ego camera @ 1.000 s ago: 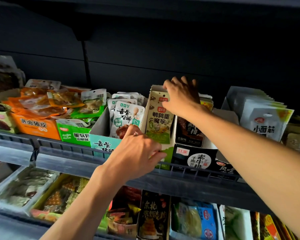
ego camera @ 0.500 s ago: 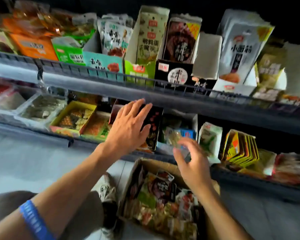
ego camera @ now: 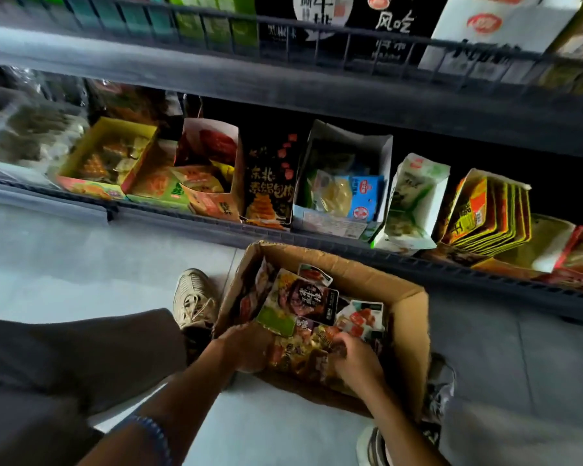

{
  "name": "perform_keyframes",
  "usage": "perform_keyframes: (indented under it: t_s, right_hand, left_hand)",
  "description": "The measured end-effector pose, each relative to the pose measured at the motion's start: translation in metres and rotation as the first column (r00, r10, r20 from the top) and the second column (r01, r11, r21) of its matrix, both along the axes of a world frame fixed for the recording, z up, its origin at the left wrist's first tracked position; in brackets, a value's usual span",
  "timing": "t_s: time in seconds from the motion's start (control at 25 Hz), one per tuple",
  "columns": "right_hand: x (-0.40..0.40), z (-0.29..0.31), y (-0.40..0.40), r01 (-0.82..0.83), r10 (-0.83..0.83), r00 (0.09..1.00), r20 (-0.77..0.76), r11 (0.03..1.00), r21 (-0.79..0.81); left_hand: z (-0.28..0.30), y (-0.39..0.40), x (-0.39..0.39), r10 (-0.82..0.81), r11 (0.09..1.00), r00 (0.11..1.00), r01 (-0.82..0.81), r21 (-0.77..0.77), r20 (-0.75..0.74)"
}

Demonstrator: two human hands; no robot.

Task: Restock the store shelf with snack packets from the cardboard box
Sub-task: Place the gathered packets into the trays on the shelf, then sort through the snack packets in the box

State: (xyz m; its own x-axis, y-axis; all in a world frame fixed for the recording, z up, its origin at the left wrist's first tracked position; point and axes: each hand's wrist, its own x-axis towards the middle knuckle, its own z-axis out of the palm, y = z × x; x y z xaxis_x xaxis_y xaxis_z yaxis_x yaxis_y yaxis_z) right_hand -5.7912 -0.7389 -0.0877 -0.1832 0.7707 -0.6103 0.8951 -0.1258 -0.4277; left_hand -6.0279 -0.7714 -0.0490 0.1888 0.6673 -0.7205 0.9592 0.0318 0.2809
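Left hand (ego camera: pixel 246 344), wearing a blue wristband (ego camera: pixel 154 435), curls its fingers over the near-left corner of the snack packets (ego camera: pixel 303 317); whether it pinches one cannot be told. To its right the cardboard box (ego camera: pixel 414 331) sits on the floor (ego camera: pixel 81 264), heaped with mixed packets. Right hand (ego camera: pixel 354 361), just beside the left, digs in with curled fingers; its grasp is hidden. Beyond both hands stands the store shelf (ego camera: pixel 317 92), display cartons in a row. Step in hand: selecting stock. The next move calls for gripping one matching batch, lifting it clear, then finding its carton above.
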Motion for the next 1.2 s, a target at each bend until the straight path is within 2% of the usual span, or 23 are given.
perform_keyframes:
  t_s: [0.08,0.12,0.24,0.32,0.4,0.44,0.48,0.56,0.64,0.68,0.76,0.84,0.96,1.04,1.08,1.12,1.2]
  right_hand:
    - [-0.003,-0.011,0.008,0.016,-0.017,1.0,-0.013,0.999,-0.044]
    - [-0.005,-0.018,0.007,0.026,-0.027,0.999,-0.017,0.998,-0.057]
    - [-0.007,-0.03,-0.008,0.053,-0.053,0.998,-0.037,0.999,0.003]
    - [-0.007,-0.034,-0.014,0.036,-0.033,0.998,-0.048,0.997,0.074]
    - [-0.006,-0.036,-0.012,0.044,-0.038,0.997,-0.066,0.995,0.087]
    - [-0.006,-0.036,-0.011,0.063,-0.057,0.996,-0.066,0.994,0.085]
    - [-0.004,-0.036,-0.012,0.08,-0.075,0.996,-0.055,0.993,0.089]
    - [-0.003,-0.035,-0.012,0.103,-0.097,0.994,-0.054,0.985,0.137]
    - [-0.002,-0.031,-0.01,0.178,-0.165,0.982,-0.086,0.969,0.171]
    - [-0.001,-0.03,-0.008,0.22,-0.206,0.974,-0.098,0.96,0.172]
    - [0.004,-0.028,-0.006,0.271,-0.256,0.96,-0.109,0.948,0.165]
    - [0.007,-0.027,-0.008,0.222,-0.207,0.974,-0.095,0.951,0.213]
    - [0.005,-0.027,-0.007,-0.14,0.149,0.988,-0.032,0.969,0.203]
    - [-0.003,-0.031,0.001,-0.427,0.426,0.904,0.037,0.894,0.138]
    - [-0.007,-0.034,0.005,-0.524,0.517,0.851,0.088,0.842,0.126]
    - [-0.009,-0.039,0.009,-0.579,0.564,0.814,0.142,0.808,0.112]
    - [-0.011,-0.047,0.015,-0.608,0.583,0.783,0.219,0.791,0.067]
  left_hand:
    - [0.001,0.018,0.007,0.153,0.961,0.988,-0.155,0.23,0.026]
    - [0.001,0.03,0.007,0.261,0.903,0.965,-0.258,0.342,0.039]
    - [-0.009,0.053,0.007,0.559,0.73,0.825,-0.54,0.42,0.09]
    - [-0.02,0.053,0.016,0.57,0.693,0.811,-0.561,0.453,0.131]
    - [-0.03,0.049,0.022,0.47,0.716,0.875,-0.456,0.529,0.118]
    - [-0.034,0.047,0.022,0.477,0.712,0.869,-0.472,0.521,0.135]
    - [-0.037,0.047,0.021,0.538,0.686,0.823,-0.552,0.474,0.182]
    - [-0.037,0.045,0.021,0.681,0.578,0.674,-0.734,0.355,0.286]
    - [-0.037,0.045,0.023,0.771,0.513,0.567,-0.823,0.244,0.29]
    - [-0.04,0.045,0.022,0.8,0.501,0.542,-0.84,0.209,0.258]
    - [-0.045,0.051,0.022,0.807,0.509,0.557,-0.825,0.246,0.196]
    - [-0.049,0.054,0.016,0.801,0.523,0.574,-0.809,0.268,0.17]
    - [-0.051,0.042,0.019,0.778,0.576,0.605,-0.794,0.192,0.168]
    - [-0.051,0.033,0.026,0.716,0.625,0.691,-0.698,0.351,0.1]
    - [-0.048,0.032,0.03,0.651,0.674,0.759,-0.591,0.443,0.023]
    - [-0.048,0.03,0.036,0.564,0.743,0.825,-0.489,0.457,-0.034]
    - [-0.055,0.023,0.044,0.393,0.847,0.919,-0.35,0.4,-0.029]
